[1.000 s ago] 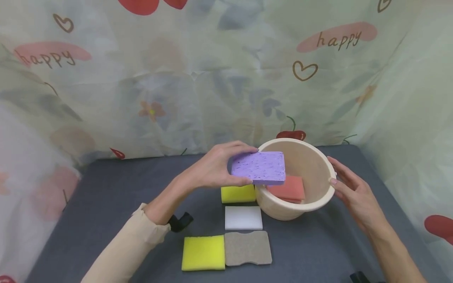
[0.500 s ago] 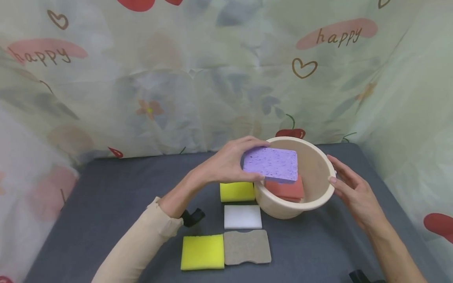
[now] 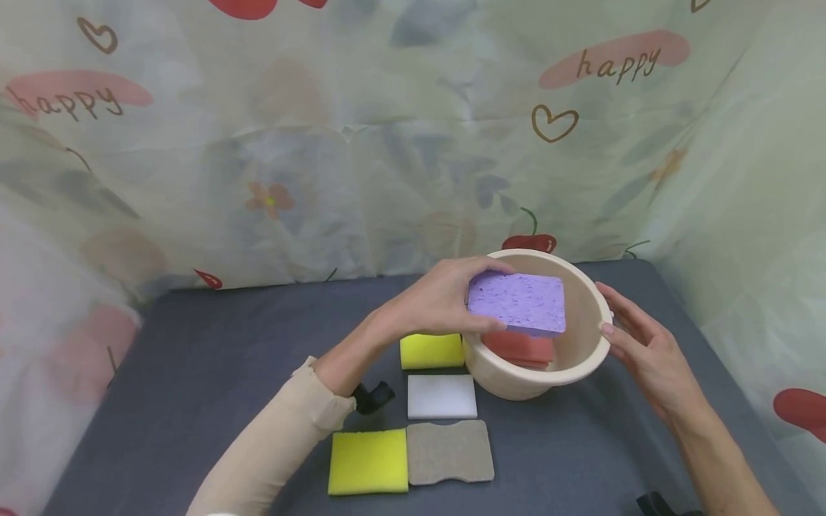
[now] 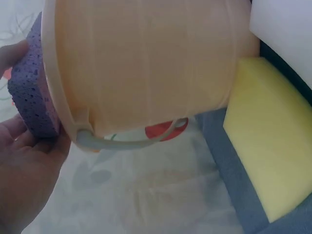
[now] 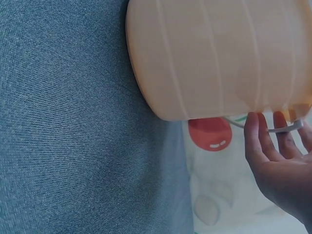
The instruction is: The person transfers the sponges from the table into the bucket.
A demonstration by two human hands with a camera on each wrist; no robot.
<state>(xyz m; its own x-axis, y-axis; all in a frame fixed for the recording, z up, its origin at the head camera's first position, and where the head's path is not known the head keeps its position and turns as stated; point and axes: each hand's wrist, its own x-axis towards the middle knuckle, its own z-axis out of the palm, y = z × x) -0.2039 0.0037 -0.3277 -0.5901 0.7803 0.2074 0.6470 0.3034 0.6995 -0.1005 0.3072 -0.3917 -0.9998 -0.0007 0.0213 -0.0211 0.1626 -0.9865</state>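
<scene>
My left hand (image 3: 445,297) holds a purple sponge (image 3: 516,304) by its left end, thumb below and fingers above. In the head view the sponge is over the mouth of a cream bucket (image 3: 510,387); in the left wrist view it is beside the rim. Inside the bucket lies a red-orange sponge (image 3: 519,349), partly hidden by the purple one. On the bucket's right side my right hand (image 3: 652,358) holds the rim between thumb and fingers. The right wrist view shows its fingertips (image 5: 252,119) against the outer wall, by the handle (image 5: 287,128).
Left of the bucket lie a yellow sponge (image 3: 431,352) and a white sponge (image 3: 442,396). Nearer are another yellow sponge (image 3: 368,462) and a grey sponge (image 3: 449,451), side by side on the dark cloth-covered table (image 3: 226,380). A patterned curtain (image 3: 348,172) hangs behind.
My left hand has carried the purple sponge rightward, from the bucket's left rim to over its mouth. My right hand and the bucket have stayed in place.
</scene>
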